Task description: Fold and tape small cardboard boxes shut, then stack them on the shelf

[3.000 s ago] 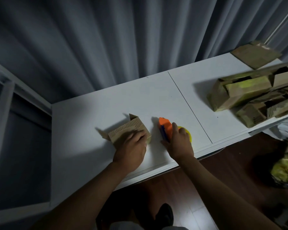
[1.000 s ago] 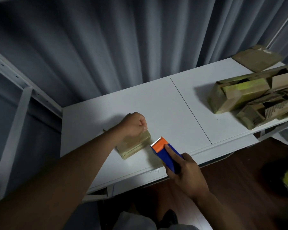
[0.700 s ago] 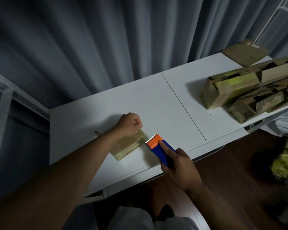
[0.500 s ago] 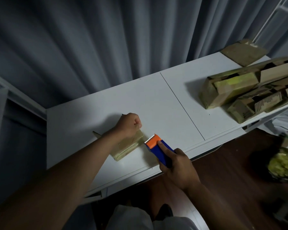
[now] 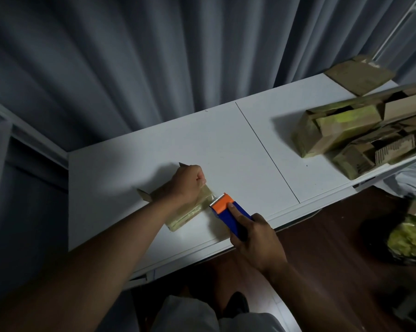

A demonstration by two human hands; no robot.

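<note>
On the white counter, near edge: we have a small cardboard box (image 5: 186,210) lying flat, already glossy with clear tape, one loose flap (image 5: 144,195) poking out at its far left end.
Left hand: our left hand (image 5: 187,182) is curled into a fist on the box's upper right corner, knuckles down; it seems to pin the tape end there, though we cannot make out the strip under the fingers.
Right hand: our right hand (image 5: 255,238) is wrapped round the handle of the blue and orange tape dispenser (image 5: 228,213), forefinger stretched along its top, toothed blade just beside the box's right edge.
Step, as we judge it: cutting or tearing the tape at the box's edge.
Risk, slack tape: if we twist the dispenser without tension, the teeth may drag instead of cutting, and the strip could wrinkle or fold onto itself.
Risk, box shifts: the box is light and sits near the counter's front edge; a hard pull toward us could slide it out from under the fist or off the counter.
Risk, open flap: the left flap looks unsealed; stacking it so would leave the box unclosed.
Risk, fingers: the blade is close to our left knuckles, so a slip could nick them.
Elsewhere: a heap of cardboard boxes (image 5: 360,133) lies well apart on the counter's right section, a flat cardboard piece (image 5: 360,75) behind it, grey curtain (image 5: 154,56) beyond.
</note>
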